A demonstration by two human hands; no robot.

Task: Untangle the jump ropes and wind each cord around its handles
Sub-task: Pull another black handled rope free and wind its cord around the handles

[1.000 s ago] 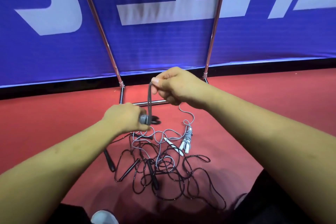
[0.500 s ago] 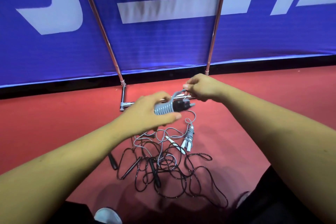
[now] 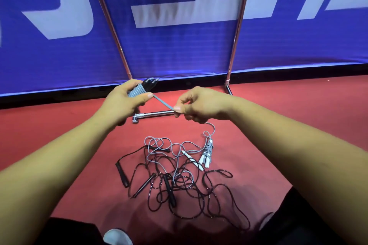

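1. The left hand [image 3: 123, 103] curls around a pair of dark handles [image 3: 150, 82], held together above the red floor [image 3: 59, 135]; its thumb and fingers clamp the grey-blue coils [image 3: 137, 90] wound on them.
2. The right hand [image 3: 201, 105] pinches the grey-blue cord [image 3: 163, 102] between thumb and forefinger; the stretch between the hands is taut; slack drops from the palm toward the floor.
3. Below lies the tangle [image 3: 179, 185]: thin black cords looped over one another; black handles [image 3: 121, 173] among them; a pale grey cord [image 3: 157, 140] threading through; a white-handled rope [image 3: 207, 154], partly wound, at its edge.
4. The cord looks light, limp and rather slick, so the coils will probably spring loose without tension; the stiff handles make the sound core to grasp, and the cord is best pinched close to the bundle.
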